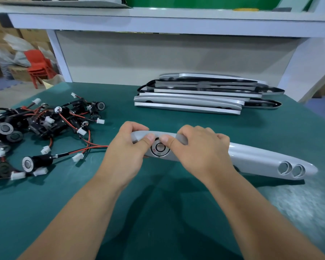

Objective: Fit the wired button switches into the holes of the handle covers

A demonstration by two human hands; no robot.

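Green mat (79, 203), left hand (127, 152), right hand (201, 152) gripping grey handle cover (251, 158), round switch (159, 147) seated

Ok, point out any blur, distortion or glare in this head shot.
Head view: wide-angle distortion bows the shelf edge; the green mat at near right is smeared, with a pale sheen; the button switch in the handle cover is sharp, its lettering legible.

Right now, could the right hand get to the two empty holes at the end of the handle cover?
Probably yes. The right hand grips the handle cover just along from the two empty holes, and nothing lies on the cover between them. It would have to let go first.
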